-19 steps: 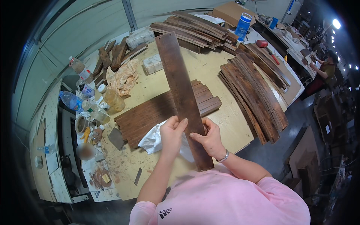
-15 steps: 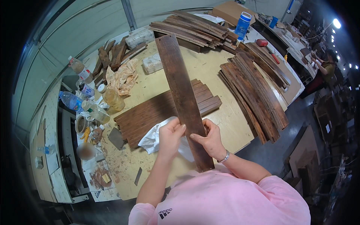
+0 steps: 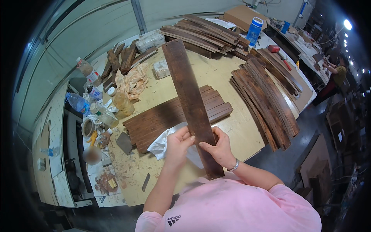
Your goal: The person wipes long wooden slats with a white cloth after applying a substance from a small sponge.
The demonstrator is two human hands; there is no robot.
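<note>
A long dark-brown wooden plank [image 3: 189, 96] stands lengthwise in front of me, its near end against my shirt. Small holes show at both ends. My right hand [image 3: 219, 148] grips its right edge, thumb across the face. My left hand [image 3: 179, 145] is closed at the left edge, fingertips against the wood; its other fingers are partly hidden. Behind the left hand a crumpled white cloth [image 3: 157, 146] lies partly over a row of dark slats [image 3: 154, 123] on the table. Whether the left hand also touches the cloth I cannot tell.
Curved planks are stacked at the right [image 3: 264, 104] and the back [image 3: 201, 34]. Bottles [image 3: 123, 104] and a tan rag [image 3: 133, 79] stand or lie at the left. A red-headed mallet [image 3: 273, 48] lies near a blue bottle [image 3: 254, 31]. Another person [image 3: 340, 71] works far right.
The scene has shifted slightly right and down in view. The left hand's fingertips sit a little differently at the plank's edge; the right hand keeps its grip.
</note>
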